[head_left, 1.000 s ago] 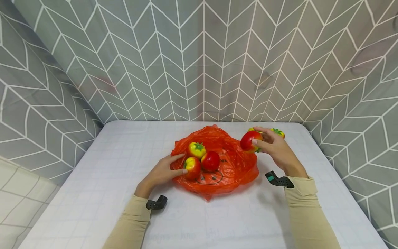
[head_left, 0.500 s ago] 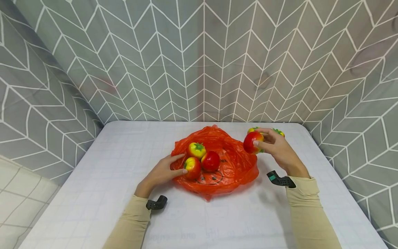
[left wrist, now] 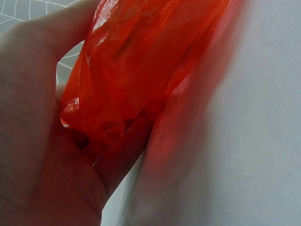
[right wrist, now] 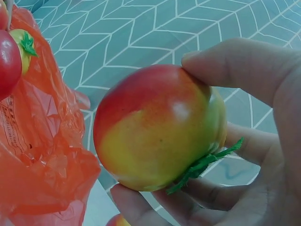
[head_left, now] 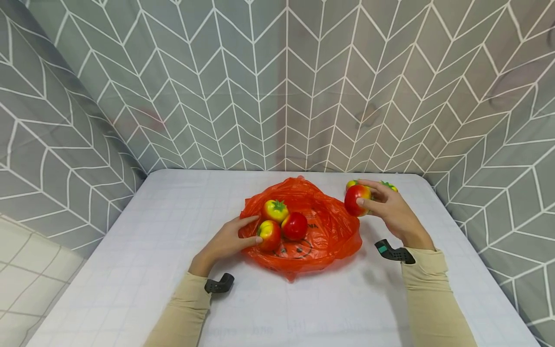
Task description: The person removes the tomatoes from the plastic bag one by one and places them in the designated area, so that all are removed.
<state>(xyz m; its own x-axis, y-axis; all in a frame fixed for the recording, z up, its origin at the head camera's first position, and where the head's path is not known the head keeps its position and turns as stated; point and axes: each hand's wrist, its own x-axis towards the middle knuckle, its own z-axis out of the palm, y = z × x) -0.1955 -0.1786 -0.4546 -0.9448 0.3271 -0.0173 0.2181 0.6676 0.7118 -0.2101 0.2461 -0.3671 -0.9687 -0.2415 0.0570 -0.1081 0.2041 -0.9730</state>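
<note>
In the head view a red plastic bag (head_left: 323,246) lies spread in the middle of the table. Three red-and-yellow tomatoes sit in it: a tomato with green leaves (head_left: 275,211), a front tomato (head_left: 269,235) and a redder tomato (head_left: 295,226). My left hand (head_left: 226,239) holds the bag's left side; its thumb reaches the front tomato. The left wrist view shows the bag's film (left wrist: 127,70) between thumb and fingers. My right hand (head_left: 388,209) grips another tomato (right wrist: 155,129) above the bag's right edge. Its green leaves face the palm.
Two more tomatoes lie behind my right hand, largely hidden: a left one (head_left: 351,184) and a right one (head_left: 389,186). The white-covered table (head_left: 130,270) ends at a grey patterned curtain (head_left: 208,96), with more curtain at both sides.
My right hand has moved a little to the right with the tomato, from over the bag to its right edge. My left hand stays on the bag.
</note>
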